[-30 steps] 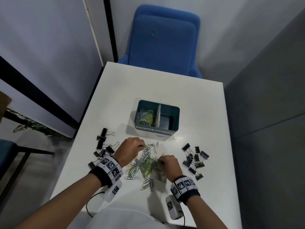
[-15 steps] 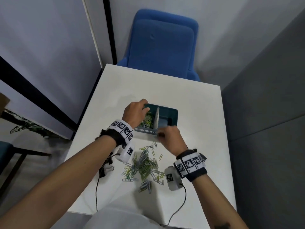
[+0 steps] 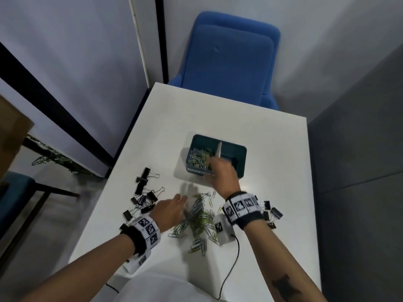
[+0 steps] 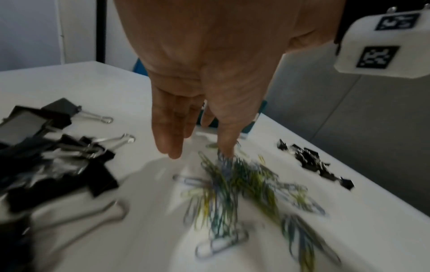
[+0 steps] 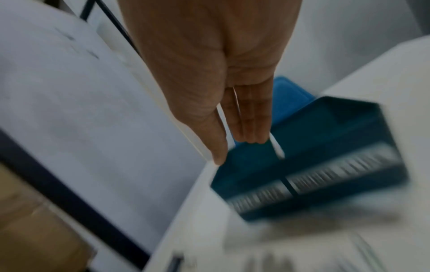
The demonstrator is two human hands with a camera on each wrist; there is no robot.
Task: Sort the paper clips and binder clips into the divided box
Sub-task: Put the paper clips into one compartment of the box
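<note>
While the left hand [image 3: 172, 211] is held low over the near middle of the desk [image 3: 272, 149], its fingers [image 4: 166, 132] are extended and loosely together, nothing gripped, the tips just above the loose pile of paper clips [image 3: 199, 216]. The right hand [image 3: 222, 173] is stretched forward over the near rim of the divided box [image 3: 241, 158], fingers [image 5: 250, 117] straight and close together, and nothing is seen held in it, though its picture is blurred.

The box is a teal, round-cornered rectangle split by 1 pale upright divider [image 3: 218, 149]; its left compartment holds a heap of thin wire clips [image 3: 199, 158] in green, yellow and silver, and the right compartment is partly hidden by the hand. 2 label strips [image 5: 309, 181] run along its near wall, their print unreadable.

Black binder clips [image 3: 142, 192] with silver wire handles are scattered near the desk's left edge, and a smaller cluster of binder clips [image 3: 270, 212] lies near the right wrist. Open desk remains beyond the box and on either side of it.

The desk is white and smooth, with a faint sheen. A blue upholstered chair [image 3: 231, 59] stands at its far edge, pale wall panels to the left and a grey partition [image 3: 357, 149] close along the right edge.
</note>
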